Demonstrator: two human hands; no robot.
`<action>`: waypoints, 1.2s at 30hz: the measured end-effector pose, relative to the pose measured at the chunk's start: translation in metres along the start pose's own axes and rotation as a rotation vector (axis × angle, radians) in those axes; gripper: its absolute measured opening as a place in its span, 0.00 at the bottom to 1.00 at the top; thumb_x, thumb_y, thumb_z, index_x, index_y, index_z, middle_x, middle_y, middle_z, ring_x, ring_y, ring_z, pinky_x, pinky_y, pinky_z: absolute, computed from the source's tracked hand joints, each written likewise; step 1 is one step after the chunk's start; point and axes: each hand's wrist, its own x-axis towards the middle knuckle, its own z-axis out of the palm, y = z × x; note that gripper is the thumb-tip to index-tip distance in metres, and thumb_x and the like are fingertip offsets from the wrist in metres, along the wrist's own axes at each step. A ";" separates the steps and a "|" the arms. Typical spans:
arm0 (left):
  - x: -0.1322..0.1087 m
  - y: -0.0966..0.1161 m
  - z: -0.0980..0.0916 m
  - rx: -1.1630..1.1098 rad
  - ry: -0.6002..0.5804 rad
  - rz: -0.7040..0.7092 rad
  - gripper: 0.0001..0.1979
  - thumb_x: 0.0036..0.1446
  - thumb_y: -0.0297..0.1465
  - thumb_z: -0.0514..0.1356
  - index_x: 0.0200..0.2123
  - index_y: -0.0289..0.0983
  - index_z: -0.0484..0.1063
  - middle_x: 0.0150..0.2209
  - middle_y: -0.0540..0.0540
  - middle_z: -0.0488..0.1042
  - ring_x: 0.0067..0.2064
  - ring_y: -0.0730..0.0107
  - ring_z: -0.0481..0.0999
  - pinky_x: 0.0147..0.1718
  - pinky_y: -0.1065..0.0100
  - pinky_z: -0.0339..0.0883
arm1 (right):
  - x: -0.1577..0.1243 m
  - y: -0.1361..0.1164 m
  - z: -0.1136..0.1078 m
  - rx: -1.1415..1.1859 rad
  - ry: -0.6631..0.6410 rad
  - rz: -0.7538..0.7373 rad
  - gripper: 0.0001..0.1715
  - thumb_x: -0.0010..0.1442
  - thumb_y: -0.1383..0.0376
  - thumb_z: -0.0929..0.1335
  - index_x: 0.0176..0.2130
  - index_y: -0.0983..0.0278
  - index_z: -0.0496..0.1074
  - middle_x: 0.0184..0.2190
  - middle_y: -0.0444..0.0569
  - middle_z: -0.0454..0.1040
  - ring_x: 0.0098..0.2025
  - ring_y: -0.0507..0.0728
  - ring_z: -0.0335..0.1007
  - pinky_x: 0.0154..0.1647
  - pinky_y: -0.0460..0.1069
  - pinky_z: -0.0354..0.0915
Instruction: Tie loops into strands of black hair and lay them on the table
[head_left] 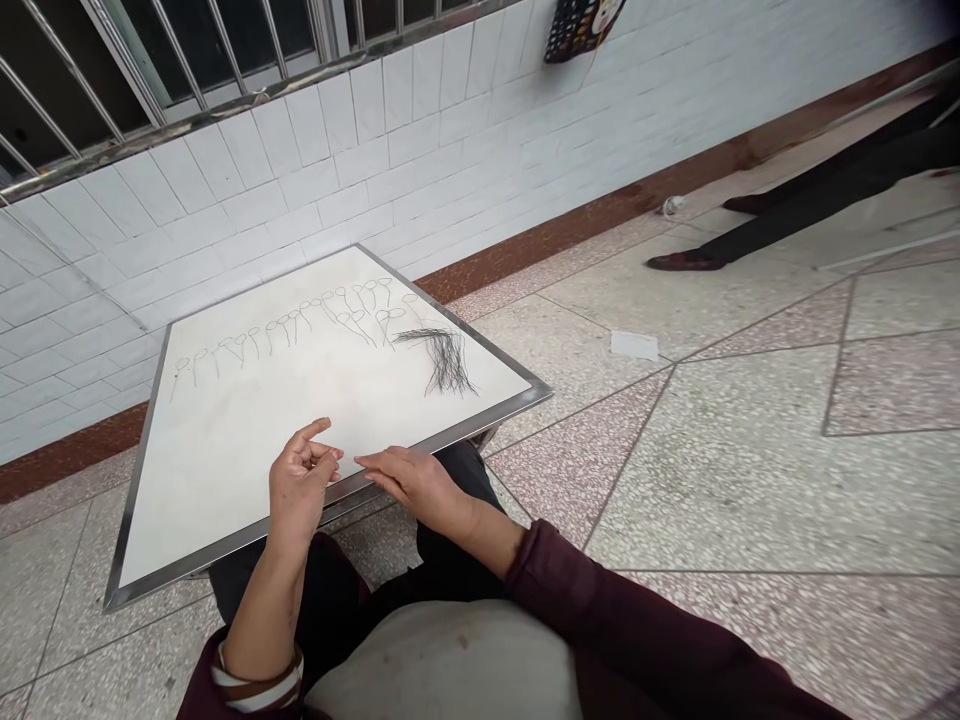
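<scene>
Near the front edge of the white table [225,460], my left hand [300,485] has its thumb pressed to curled fingers, with one finger raised. Facing it, my right hand [420,485] is closed with thumb and fingertips together. The fingertips of the two hands are a small gap apart. Anything between them is too thin to make out. Beyond my hands lies a bundle of thin dark wire strands [448,360], bent over at one end. A row of looped wire strands [271,330] with loose tails runs across the far part of the tabletop.
A metal rim borders the table, and my knees are under its front edge. A white tiled wall [450,160] with a barred window stands behind. At the right, another person's legs [810,190] extend over the floor. A white paper piece [634,345] lies there.
</scene>
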 end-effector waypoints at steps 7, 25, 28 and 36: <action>0.002 -0.001 -0.009 -0.026 0.083 0.026 0.25 0.48 0.33 0.64 0.51 0.34 0.71 0.28 0.50 0.74 0.33 0.71 0.73 0.30 0.71 0.68 | -0.002 -0.001 0.007 -0.076 0.008 -0.031 0.13 0.68 0.66 0.61 0.48 0.64 0.72 0.31 0.50 0.76 0.33 0.54 0.71 0.33 0.47 0.67; -0.001 -0.004 -0.016 -0.011 0.141 0.005 0.22 0.48 0.32 0.64 0.49 0.36 0.73 0.29 0.50 0.74 0.27 0.76 0.68 0.30 0.70 0.67 | -0.007 0.009 -0.004 -0.160 0.005 -0.206 0.10 0.67 0.70 0.60 0.44 0.65 0.70 0.25 0.46 0.68 0.29 0.53 0.62 0.30 0.47 0.60; -0.001 -0.004 -0.016 -0.020 0.152 0.002 0.21 0.48 0.32 0.64 0.48 0.35 0.74 0.29 0.50 0.74 0.28 0.75 0.68 0.30 0.70 0.67 | -0.007 0.009 -0.005 -0.150 -0.017 -0.227 0.09 0.67 0.71 0.60 0.43 0.65 0.69 0.26 0.46 0.68 0.29 0.53 0.61 0.30 0.47 0.59; -0.002 -0.004 -0.019 -0.032 0.196 0.027 0.21 0.47 0.32 0.64 0.47 0.36 0.74 0.30 0.49 0.75 0.29 0.75 0.69 0.30 0.70 0.68 | -0.010 0.012 -0.008 -0.159 -0.014 -0.206 0.09 0.67 0.71 0.60 0.43 0.65 0.68 0.26 0.46 0.68 0.30 0.53 0.60 0.32 0.47 0.59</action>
